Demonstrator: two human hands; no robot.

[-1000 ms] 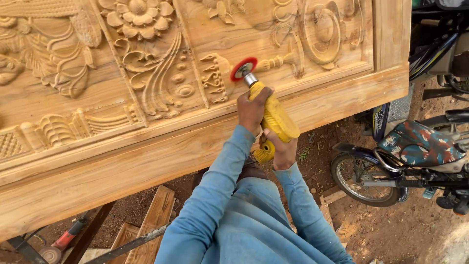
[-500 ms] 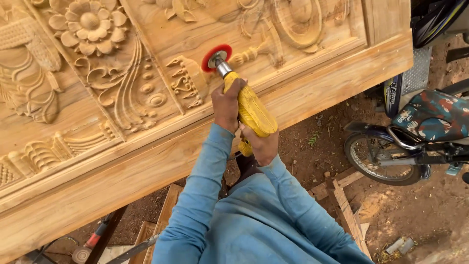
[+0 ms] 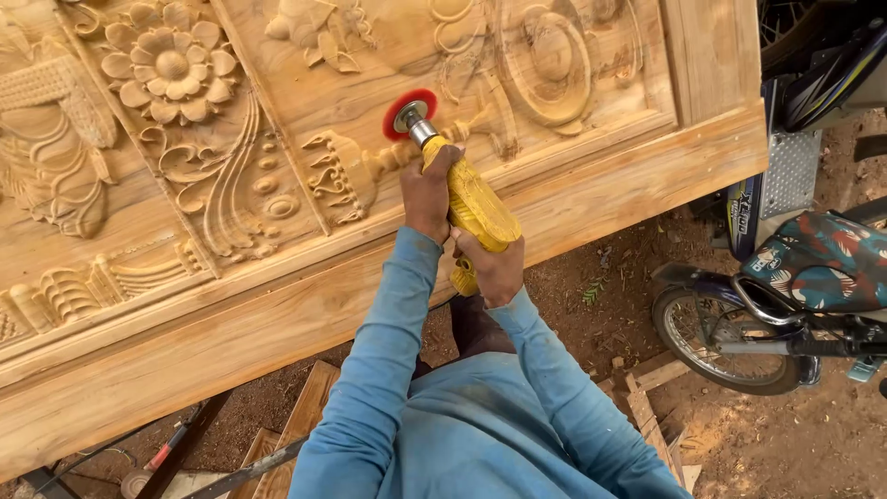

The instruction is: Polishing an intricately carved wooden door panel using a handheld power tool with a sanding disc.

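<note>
Hands: two, left hand (image 3: pixel 428 192) and right hand (image 3: pixel 492 268), both clamped on one grinder (image 3: pixel 469 199).
Grinder: yellow body, one red disc (image 3: pixel 399 103) against one carved wooden panel (image 3: pixel 277 166).

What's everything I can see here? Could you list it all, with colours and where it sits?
carved panel: one, pale wood, across the top and left
grinder: one, yellow, held on the panel
disc: one, red, at the grinder's tip, on the carving
motorbike: one, patterned teal seat, right
planks: several, wood, on the dirt below
left hand: grips the grinder near its front
right hand: grips the grinder's rear
</note>
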